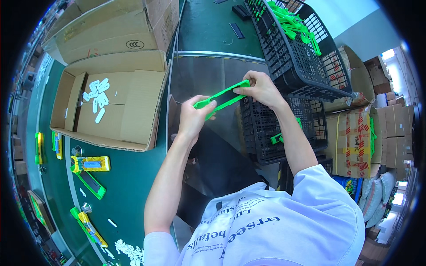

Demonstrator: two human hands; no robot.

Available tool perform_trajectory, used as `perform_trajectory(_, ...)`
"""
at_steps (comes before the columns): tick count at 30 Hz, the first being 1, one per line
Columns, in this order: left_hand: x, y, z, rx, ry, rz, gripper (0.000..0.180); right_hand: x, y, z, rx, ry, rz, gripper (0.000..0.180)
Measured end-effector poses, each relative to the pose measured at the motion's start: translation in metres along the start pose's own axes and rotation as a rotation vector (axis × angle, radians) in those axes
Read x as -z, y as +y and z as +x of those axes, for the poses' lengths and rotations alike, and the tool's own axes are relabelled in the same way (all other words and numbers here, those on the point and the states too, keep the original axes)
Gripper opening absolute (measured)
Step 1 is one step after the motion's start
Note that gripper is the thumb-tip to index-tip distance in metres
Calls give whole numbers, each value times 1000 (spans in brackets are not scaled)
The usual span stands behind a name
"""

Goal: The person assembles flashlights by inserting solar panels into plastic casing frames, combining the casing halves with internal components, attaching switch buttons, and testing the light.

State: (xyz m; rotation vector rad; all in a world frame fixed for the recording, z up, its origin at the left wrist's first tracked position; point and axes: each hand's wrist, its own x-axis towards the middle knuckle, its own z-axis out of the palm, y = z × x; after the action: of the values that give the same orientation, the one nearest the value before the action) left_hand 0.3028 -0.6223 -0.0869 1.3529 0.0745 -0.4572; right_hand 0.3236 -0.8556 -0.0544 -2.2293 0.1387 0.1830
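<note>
A long bright-green plastic frame [242,84] with a dark middle is held up in front of me, over the gap beside the workbench. My left hand [194,114] pinches its near left end, thumb on top. At the far right end, my right hand [262,91] grips the same frame between thumb and fingers. The piece slants upward to the right. Whether the dark middle is a fitted panel or an opening, I cannot tell. A similar green frame with a dark panel [92,184] lies on the bench, touching a yellow-and-green unit [92,163].
A cardboard box [141,106] with several white oval pieces stands left. Black crates [284,66] at right hold green parts [293,24]. Black strips [237,30] lie on the far green surface. Small white parts [128,252] are heaped on the near bench [128,190]. Taped cartons [355,142] stand right.
</note>
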Motion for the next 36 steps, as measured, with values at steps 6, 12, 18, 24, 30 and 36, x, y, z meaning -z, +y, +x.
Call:
perform_trajectory(6, 3, -1, 0, -7, 98, 123, 22, -9, -7, -17, -41, 10, -96, 40)
perform_trajectory(12, -1, 2, -1, -50, 100, 127, 19, -8, -12, -25, 78, 136, -289, 39)
perform_trajectory(18, -1, 3, -2, -82, 73, 167, 16, -3, -15, -32, 117, 150, -301, 41)
perform_trajectory(24, 0, 2, -2, -155, -4, 133, 17, 4, -15, -38, 127, 157, -306, 41)
perform_trajectory(30, 2, 7, -5, -168, -21, 121, 15, 14, -22, -50, 194, 126, -187, 39)
perform_trajectory(36, -5, 6, -9, -158, -22, 89, 15, 17, -19, -52, 236, 81, -183, 36)
